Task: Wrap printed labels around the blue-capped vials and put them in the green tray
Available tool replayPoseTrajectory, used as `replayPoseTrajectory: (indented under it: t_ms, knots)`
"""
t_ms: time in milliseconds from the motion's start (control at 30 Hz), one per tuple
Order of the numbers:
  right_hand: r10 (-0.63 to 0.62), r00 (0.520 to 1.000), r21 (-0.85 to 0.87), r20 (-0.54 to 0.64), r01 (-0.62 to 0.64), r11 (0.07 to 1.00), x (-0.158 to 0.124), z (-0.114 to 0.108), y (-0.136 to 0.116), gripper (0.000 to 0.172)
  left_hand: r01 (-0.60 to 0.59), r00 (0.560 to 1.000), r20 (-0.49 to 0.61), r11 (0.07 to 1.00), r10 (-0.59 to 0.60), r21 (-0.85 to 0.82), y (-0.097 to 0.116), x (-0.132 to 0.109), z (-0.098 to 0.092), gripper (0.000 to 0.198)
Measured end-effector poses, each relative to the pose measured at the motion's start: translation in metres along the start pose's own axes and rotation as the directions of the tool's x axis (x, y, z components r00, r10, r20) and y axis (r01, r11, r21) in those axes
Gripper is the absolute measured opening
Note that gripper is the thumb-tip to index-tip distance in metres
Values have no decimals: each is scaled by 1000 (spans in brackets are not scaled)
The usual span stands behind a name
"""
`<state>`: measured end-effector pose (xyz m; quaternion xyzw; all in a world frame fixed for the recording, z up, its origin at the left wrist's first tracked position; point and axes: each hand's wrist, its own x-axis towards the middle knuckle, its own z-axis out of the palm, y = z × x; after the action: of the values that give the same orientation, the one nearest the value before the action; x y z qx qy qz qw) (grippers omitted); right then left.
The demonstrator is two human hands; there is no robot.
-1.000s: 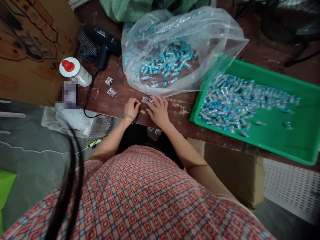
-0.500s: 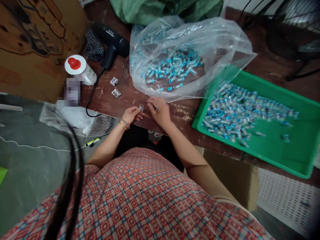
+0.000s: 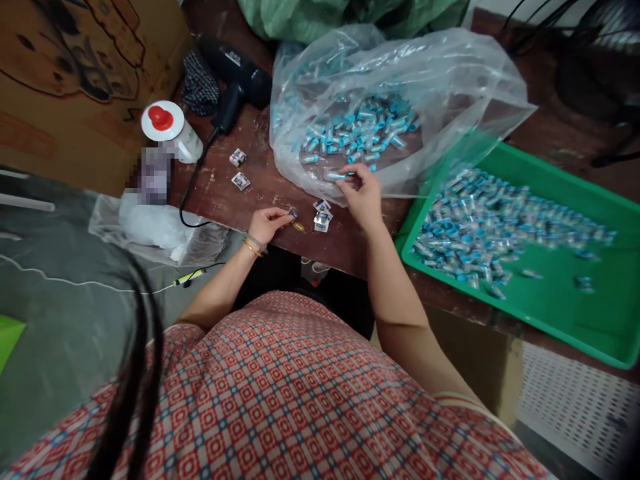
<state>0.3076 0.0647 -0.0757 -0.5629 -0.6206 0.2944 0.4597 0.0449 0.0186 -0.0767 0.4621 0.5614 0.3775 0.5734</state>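
My left hand (image 3: 269,224), near the table's front edge, is closed in a pinch on a small printed label (image 3: 291,212). To its right lies a loose heap of similar small labels (image 3: 323,218). My right hand (image 3: 364,199) reaches to the front of the clear plastic bag (image 3: 450,73), its thumb and fingertips pinched on a small clear tube with a blue end (image 3: 335,177). Behind those fingers, many more blue-ended tubes (image 3: 370,127) are piled at the bag's mouth. Two small stacks of printed pieces (image 3: 241,181) sit on the table at left.
A green tray (image 3: 565,320) of wrapped tubes stands at right. At left are a dark heat gun (image 3: 233,100) with its cord, a white mug (image 3: 189,143) with a red-knobbed lid, and a cardboard box (image 3: 100,133). A fan (image 3: 585,73) occupies the back right.
My right hand has moved right and away from me, from beside the left hand to the tubes. The label heap it covered now shows. The view has shifted slightly.
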Motion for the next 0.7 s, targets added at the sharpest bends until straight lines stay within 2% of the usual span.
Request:
replayPoseTrajectory:
  t_ms: [100,233,500,633,700]
  knots:
    - [27,988,181,154,-55,982,-22,-14,-39,23,26,998,54,999,-24,-34,8,-3,6,37]
    - [-4,966,170,259,-42,985,-39,-23,-71,22,12,994,109,999,-7,-38,18,-8,14,37]
    - [-88,932,101,351,56,993,-50,-34,-81,20,-6,980,201,999,-3,46,16,-15,24,36]
    - [-21,946,95,324,-11,995,-57,-33,-79,33,68,962,269,996,-48,-62,17,-23,32,43]
    - [14,954,65,298,-35,997,-60,-31,-75,31,141,943,322,979,-86,-150,18,-27,37,50]
